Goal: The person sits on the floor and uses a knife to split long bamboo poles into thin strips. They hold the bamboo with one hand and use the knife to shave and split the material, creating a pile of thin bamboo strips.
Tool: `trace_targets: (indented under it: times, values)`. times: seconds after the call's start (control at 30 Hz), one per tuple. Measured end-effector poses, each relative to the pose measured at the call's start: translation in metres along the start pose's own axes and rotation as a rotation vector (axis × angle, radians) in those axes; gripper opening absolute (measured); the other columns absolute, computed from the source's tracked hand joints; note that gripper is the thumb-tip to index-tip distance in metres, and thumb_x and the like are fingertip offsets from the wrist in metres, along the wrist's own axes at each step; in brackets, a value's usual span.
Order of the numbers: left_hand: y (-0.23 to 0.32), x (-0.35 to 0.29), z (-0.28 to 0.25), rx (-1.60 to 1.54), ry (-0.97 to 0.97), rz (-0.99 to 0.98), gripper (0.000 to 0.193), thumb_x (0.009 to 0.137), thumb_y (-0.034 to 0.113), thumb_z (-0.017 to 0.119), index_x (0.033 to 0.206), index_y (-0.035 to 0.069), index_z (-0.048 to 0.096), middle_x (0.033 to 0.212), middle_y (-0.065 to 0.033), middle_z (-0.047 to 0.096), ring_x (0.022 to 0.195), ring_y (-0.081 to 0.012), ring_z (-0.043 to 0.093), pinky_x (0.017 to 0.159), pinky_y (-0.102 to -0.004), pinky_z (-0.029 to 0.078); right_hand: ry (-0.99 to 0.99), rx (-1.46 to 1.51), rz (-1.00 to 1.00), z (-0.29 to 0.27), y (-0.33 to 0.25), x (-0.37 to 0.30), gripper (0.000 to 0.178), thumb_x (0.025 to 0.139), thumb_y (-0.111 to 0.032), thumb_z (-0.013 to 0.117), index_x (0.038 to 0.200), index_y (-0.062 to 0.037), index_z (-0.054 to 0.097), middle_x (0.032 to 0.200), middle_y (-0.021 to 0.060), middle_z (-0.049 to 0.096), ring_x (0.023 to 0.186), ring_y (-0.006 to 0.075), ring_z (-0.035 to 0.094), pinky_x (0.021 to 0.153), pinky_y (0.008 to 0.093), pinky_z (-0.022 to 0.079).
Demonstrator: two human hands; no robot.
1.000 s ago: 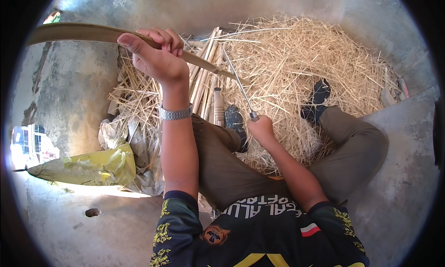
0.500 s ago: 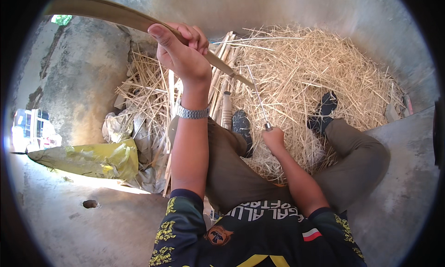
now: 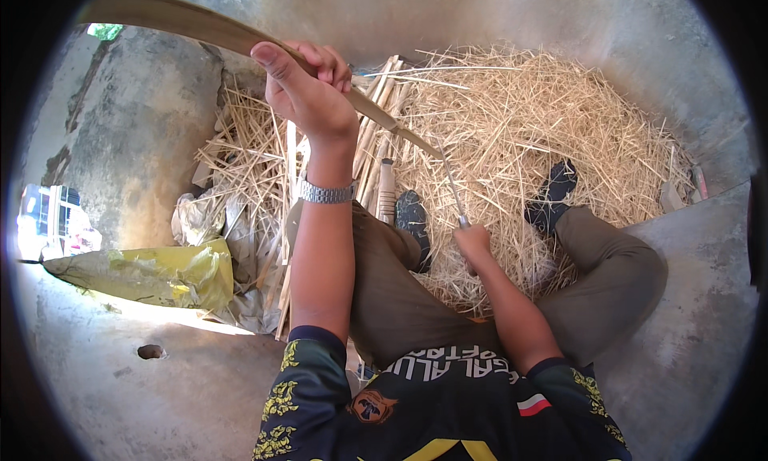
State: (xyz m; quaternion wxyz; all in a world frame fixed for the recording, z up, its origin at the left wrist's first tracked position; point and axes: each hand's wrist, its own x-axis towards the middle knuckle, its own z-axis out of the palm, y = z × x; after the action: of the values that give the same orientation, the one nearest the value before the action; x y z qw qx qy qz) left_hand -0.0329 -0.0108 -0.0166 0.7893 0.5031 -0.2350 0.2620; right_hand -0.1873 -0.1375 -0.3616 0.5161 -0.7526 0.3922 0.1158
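2 hands work 1 long bamboo strip [image 3: 200, 25]. Since 1 second ago the left hand [image 3: 308, 93], closed around the strip, has lifted higher and the strip now tilts more steeply toward the upper left. The right hand [image 3: 474, 241] stays clenched on a knife [image 3: 452, 189], whose blade meets the strip's lower end. Straw shavings [image 3: 544, 133] fill the ground ahead, hemmed by concrete walls; bare concrete floor [image 3: 136, 389] lies open at lower left, beside a yellow bag [image 3: 152, 273].
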Motion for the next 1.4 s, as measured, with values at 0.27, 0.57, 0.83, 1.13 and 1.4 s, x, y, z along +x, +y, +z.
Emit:
trace_targets:
  times: [0.27,0.57,0.83,1.13,1.4]
  values:
    - [-0.002,0.001,-0.009,0.010,-0.016,0.014,0.067,0.095,0.074,0.040,0.077,0.009,0.040,0.059,-0.0009,0.034,0.047,-0.0123,0.035,0.044,-0.0268,0.031,-0.007,-0.007,-0.268,-0.003,-0.025,-0.013,0.034,0.080,-0.028,0.067,0.082,0.0067,0.066,0.077,0.0241,0.069,0.072,0.0388,0.067,0.070,0.0445,0.052]
    - [-0.003,-0.003,-0.003,0.022,-0.049,-0.007,0.066,0.095,0.074,0.041,0.080,0.010,0.040,0.061,-0.0008,0.035,0.048,-0.0118,0.036,0.044,-0.0270,0.031,-0.071,0.005,-0.101,0.010,-0.001,0.005,0.039,0.081,-0.028,0.068,0.097,0.0071,0.065,0.084,0.0235,0.069,0.077,0.0372,0.069,0.071,0.0443,0.053]
    - [-0.003,0.003,-0.010,0.023,-0.010,-0.008,0.065,0.096,0.073,0.043,0.079,0.010,0.040,0.061,-0.0008,0.034,0.049,-0.0124,0.035,0.044,-0.0272,0.031,0.014,0.009,-0.489,-0.001,-0.047,-0.029,0.029,0.086,-0.024,0.062,0.090,0.0040,0.062,0.085,0.0247,0.070,0.081,0.0401,0.070,0.072,0.0478,0.053]
    - [-0.008,0.002,-0.008,0.006,0.000,-0.042,0.065,0.096,0.073,0.042,0.080,0.010,0.040,0.062,-0.0011,0.035,0.049,-0.0127,0.035,0.045,-0.0272,0.031,0.005,0.009,-0.300,0.020,0.010,0.011,0.027,0.087,-0.020,0.062,0.081,0.0066,0.060,0.063,0.0169,0.062,0.048,0.0272,0.062,0.049,0.0417,0.050]
    - [-0.010,0.000,-0.011,0.016,-0.017,-0.016,0.064,0.097,0.072,0.041,0.081,0.010,0.040,0.062,-0.0012,0.035,0.049,-0.0121,0.035,0.044,-0.0266,0.030,0.042,-0.097,-0.442,-0.005,-0.058,-0.044,0.039,0.089,-0.030,0.059,0.104,0.0055,0.061,0.084,0.0280,0.068,0.083,0.0458,0.068,0.078,0.0535,0.052]
